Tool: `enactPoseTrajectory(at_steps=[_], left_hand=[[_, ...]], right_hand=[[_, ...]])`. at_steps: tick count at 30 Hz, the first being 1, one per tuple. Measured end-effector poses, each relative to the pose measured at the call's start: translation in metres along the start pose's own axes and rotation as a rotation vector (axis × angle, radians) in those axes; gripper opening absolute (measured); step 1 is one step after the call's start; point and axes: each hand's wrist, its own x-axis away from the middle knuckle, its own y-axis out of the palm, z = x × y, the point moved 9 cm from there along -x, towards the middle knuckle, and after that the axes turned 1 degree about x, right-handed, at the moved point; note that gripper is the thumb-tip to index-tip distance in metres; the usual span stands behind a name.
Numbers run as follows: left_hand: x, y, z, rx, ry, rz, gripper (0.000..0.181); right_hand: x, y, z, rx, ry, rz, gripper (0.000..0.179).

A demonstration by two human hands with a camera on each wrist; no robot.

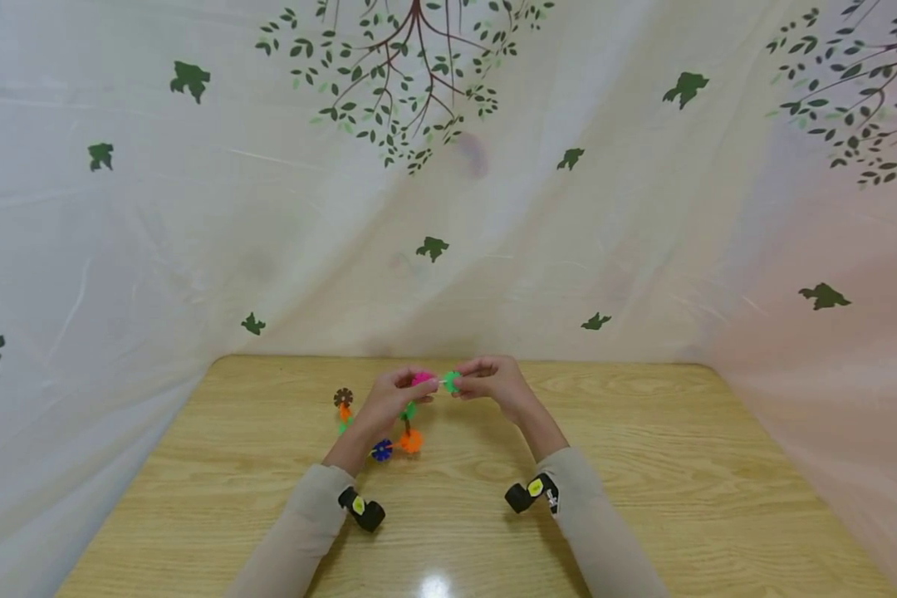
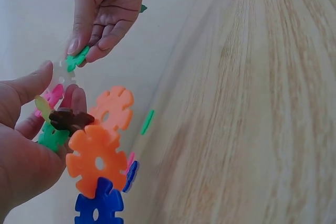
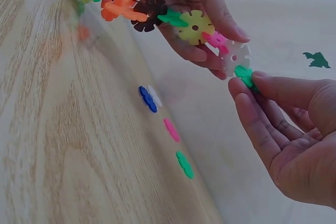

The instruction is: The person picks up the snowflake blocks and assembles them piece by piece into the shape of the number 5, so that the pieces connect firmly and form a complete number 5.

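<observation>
My left hand (image 1: 384, 403) holds a chain of notched plastic snowflake discs. In the right wrist view its thumb is close to the pink disc (image 3: 216, 40) and the clear white disc (image 3: 234, 59). My right hand (image 1: 499, 388) pinches a green disc (image 3: 244, 77) between thumb and fingertips, and that disc meets the white one's edge. From the left hand hang a yellow disc (image 3: 195, 27), a brown disc (image 2: 71, 120), orange discs (image 2: 97, 158) and a blue disc (image 2: 100, 205). A brown disc (image 1: 343, 398) shows at the chain's far left, and the forearm hides part of the chain.
Loose discs lie near the table's edge in the right wrist view: a blue disc (image 3: 147, 99) against a white one, a pink disc (image 3: 171, 130) and a green disc (image 3: 185, 164). Beyond the wooden table (image 1: 643, 465) hangs a pale curtain (image 1: 508, 274) with leaf prints.
</observation>
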Motion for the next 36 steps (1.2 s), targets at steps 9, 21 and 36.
enactPoseTrajectory(at_steps=[9,21,36], left_hand=[[0.002,-0.006,0.002,-0.079,-0.003,0.053,0.034],[0.001,-0.007,0.009,-0.073,0.016,0.079,0.036],[0.001,0.007,0.010,-0.004,0.027,-0.061,0.030]], right_hand=[[0.000,0.004,0.001,-0.042,0.010,-0.015,0.022],[-0.001,0.008,-0.003,-0.105,-0.036,-0.006,0.012],[0.000,0.009,-0.004,-0.078,-0.049,0.045,0.018]])
